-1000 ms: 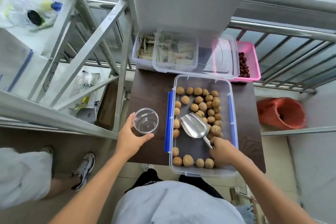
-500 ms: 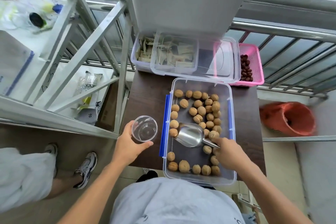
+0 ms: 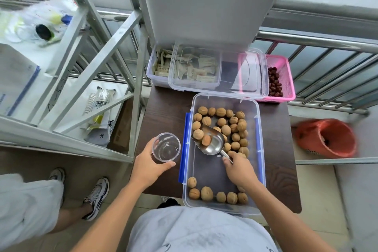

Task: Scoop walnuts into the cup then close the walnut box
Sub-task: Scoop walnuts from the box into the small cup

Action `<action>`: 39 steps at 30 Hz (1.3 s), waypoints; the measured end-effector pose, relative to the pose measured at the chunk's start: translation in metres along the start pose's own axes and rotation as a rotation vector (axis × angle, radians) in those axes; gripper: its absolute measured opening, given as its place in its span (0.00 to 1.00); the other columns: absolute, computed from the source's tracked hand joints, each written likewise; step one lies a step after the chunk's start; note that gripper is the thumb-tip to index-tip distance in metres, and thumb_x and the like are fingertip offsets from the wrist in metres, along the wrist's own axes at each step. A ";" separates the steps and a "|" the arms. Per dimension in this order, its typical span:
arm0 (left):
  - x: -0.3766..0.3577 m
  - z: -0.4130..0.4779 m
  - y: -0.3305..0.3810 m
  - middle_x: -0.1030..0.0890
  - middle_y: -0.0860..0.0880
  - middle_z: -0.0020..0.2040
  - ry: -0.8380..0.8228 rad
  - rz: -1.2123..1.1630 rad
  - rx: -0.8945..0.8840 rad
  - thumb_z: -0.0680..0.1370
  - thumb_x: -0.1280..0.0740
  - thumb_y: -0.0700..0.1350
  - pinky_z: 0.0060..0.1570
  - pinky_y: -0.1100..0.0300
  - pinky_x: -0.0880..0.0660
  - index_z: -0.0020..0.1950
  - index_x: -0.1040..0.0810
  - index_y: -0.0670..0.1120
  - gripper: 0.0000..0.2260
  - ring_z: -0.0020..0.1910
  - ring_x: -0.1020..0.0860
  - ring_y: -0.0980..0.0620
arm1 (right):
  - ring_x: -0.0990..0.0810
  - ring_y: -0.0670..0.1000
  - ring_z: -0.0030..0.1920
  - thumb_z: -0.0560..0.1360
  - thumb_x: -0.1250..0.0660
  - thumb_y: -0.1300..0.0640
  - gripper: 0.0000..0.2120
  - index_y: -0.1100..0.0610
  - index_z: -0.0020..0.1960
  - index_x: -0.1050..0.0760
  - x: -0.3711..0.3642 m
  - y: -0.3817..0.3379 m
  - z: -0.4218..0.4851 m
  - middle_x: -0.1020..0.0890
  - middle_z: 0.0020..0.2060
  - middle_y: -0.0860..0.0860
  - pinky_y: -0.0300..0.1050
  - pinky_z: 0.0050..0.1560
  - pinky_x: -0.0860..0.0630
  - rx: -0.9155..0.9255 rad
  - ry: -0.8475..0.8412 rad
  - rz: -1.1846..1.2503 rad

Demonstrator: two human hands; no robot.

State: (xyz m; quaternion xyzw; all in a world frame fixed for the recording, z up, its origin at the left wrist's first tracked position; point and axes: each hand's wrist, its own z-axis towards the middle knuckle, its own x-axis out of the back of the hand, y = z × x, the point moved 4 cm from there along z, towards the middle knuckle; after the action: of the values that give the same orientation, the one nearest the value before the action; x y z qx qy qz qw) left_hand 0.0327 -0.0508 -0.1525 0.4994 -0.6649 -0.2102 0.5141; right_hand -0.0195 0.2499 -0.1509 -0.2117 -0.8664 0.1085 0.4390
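**Inspector:** Steel scoop (image 3: 210, 141) first. Where does it sit, and what is in it?

**Me:** It sits inside the open walnut box (image 3: 222, 208), bowl pointing away from me and to my left. My right hand (image 3: 238, 170) is clenched round its handle. One walnut (image 3: 206, 140) lies in the bowl and a second (image 3: 198, 134) sits at its far lip; I cannot tell whether that one is fully aboard.

**Inspector:** And the cup?

**Me:** The clear plastic cup (image 3: 166, 148) stands on the dark wooden table (image 3: 163, 108), just beside the box's blue latch (image 3: 185, 145). My left hand (image 3: 150, 166) grasps it from the near side. It looks empty; no walnut is in it.

**Inspector:** Progress, then?

**Me:** Early, by my reckoning. The scoop is loaded or nearly so, but nothing has been tipped into the cup. Most walnuts lie loose at the far end of the box, with a row along the near wall.

**Inspector:** Outstanding items?

**Me:** Lift and tip into the cup, likely more than once. Then closing: a clear lid (image 3: 253, 71) rests across the sachet box (image 3: 158, 67) and pink basket (image 3: 285, 75) behind, probably the walnut box's, not yet fitted.
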 end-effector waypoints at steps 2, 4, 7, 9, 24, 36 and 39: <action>0.001 -0.002 -0.001 0.27 0.81 0.53 0.041 -0.016 -0.006 0.63 0.16 0.50 0.63 0.61 0.29 0.67 0.32 0.67 0.39 0.56 0.29 0.78 | 0.21 0.56 0.42 0.80 0.41 0.46 0.11 0.53 0.46 0.27 0.001 0.002 -0.001 0.19 0.39 0.52 0.57 0.44 0.22 0.027 0.007 0.046; 0.002 -0.004 0.005 0.28 0.76 0.56 0.094 -0.007 -0.024 0.63 0.16 0.51 0.63 0.61 0.28 0.72 0.32 0.62 0.41 0.59 0.27 0.70 | 0.21 0.54 0.39 0.81 0.41 0.49 0.10 0.53 0.45 0.27 0.003 0.004 -0.006 0.20 0.36 0.51 0.54 0.40 0.24 0.043 0.008 0.107; 0.004 -0.007 0.015 0.28 0.73 0.57 0.144 0.022 -0.079 0.64 0.16 0.50 0.59 0.64 0.29 0.69 0.32 0.61 0.38 0.58 0.27 0.65 | 0.21 0.53 0.39 0.81 0.39 0.51 0.10 0.48 0.42 0.27 0.004 0.010 -0.013 0.21 0.35 0.47 0.54 0.40 0.24 0.052 0.024 0.227; 0.004 -0.006 0.018 0.25 0.67 0.58 0.160 0.028 -0.082 0.63 0.16 0.50 0.57 0.64 0.27 0.67 0.31 0.59 0.37 0.58 0.25 0.62 | 0.23 0.49 0.41 0.81 0.38 0.52 0.09 0.44 0.43 0.27 0.004 0.014 -0.017 0.23 0.36 0.43 0.47 0.40 0.24 0.063 0.045 0.300; -0.006 -0.010 0.029 0.29 0.72 0.55 0.107 0.088 -0.113 0.66 0.17 0.48 0.57 0.64 0.29 0.67 0.35 0.63 0.37 0.58 0.27 0.61 | 0.18 0.54 0.45 0.81 0.37 0.56 0.08 0.51 0.50 0.19 0.034 0.016 -0.039 0.15 0.41 0.53 0.49 0.45 0.25 0.142 0.070 0.369; -0.003 -0.011 0.038 0.25 0.74 0.53 0.115 0.062 -0.138 0.64 0.17 0.48 0.54 0.67 0.29 0.59 0.33 0.74 0.36 0.54 0.27 0.75 | 0.30 0.43 0.29 0.79 0.32 0.55 0.06 0.51 0.46 0.17 0.087 -0.020 -0.075 0.24 0.27 0.39 0.37 0.32 0.35 0.290 0.071 0.207; -0.004 -0.011 0.039 0.22 0.70 0.55 0.110 0.059 -0.153 0.63 0.17 0.50 0.57 0.59 0.23 0.62 0.31 0.70 0.36 0.57 0.24 0.69 | 0.31 0.47 0.28 0.78 0.32 0.53 0.07 0.54 0.45 0.18 0.106 -0.052 -0.088 0.24 0.27 0.46 0.42 0.31 0.32 0.390 0.047 0.054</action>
State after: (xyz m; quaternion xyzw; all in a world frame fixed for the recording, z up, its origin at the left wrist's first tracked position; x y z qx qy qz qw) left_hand 0.0247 -0.0285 -0.1191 0.4498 -0.6321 -0.2171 0.5925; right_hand -0.0183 0.2532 -0.0035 -0.1484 -0.8124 0.2810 0.4889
